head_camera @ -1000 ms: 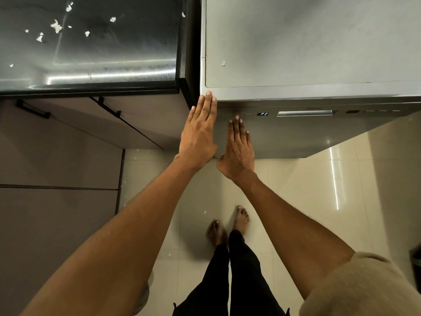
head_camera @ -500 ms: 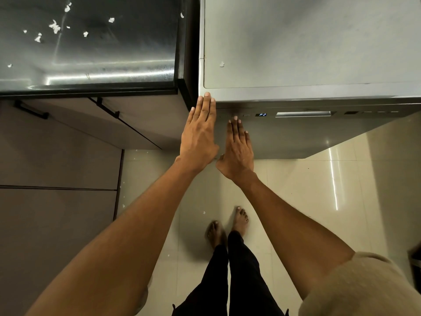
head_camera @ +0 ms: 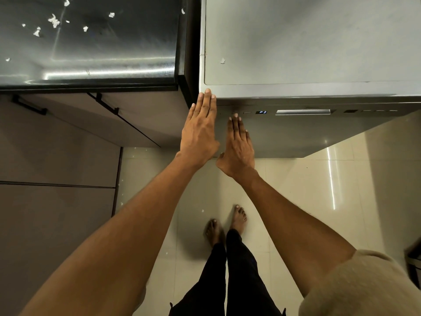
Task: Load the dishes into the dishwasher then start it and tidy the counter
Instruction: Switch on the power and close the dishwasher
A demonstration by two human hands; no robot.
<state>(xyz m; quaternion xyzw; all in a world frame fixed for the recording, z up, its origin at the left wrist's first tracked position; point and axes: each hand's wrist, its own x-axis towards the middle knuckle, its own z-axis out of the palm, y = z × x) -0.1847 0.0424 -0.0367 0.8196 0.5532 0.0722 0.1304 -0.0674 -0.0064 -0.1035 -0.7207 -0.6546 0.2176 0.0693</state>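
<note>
Two flat hands against one closed dishwasher [head_camera: 319, 133].

Left hand [head_camera: 200, 131] laid straight-fingered at the door's top left corner, gripping nothing; right hand [head_camera: 239, 144] likewise, fingertips [head_camera: 235, 116] at the control strip beside a display [head_camera: 261, 112] reading P3. Pale scraps scattered on the steel counter [head_camera: 91, 42] alongside. Bare floor tiles [head_camera: 319, 190] below.

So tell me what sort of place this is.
Most likely a home kitchen. A steel-fronted dishwasher with a lit display stands beside a dark counter dotted with white scraps, with handled cabinets below and a glossy tiled floor.
</note>
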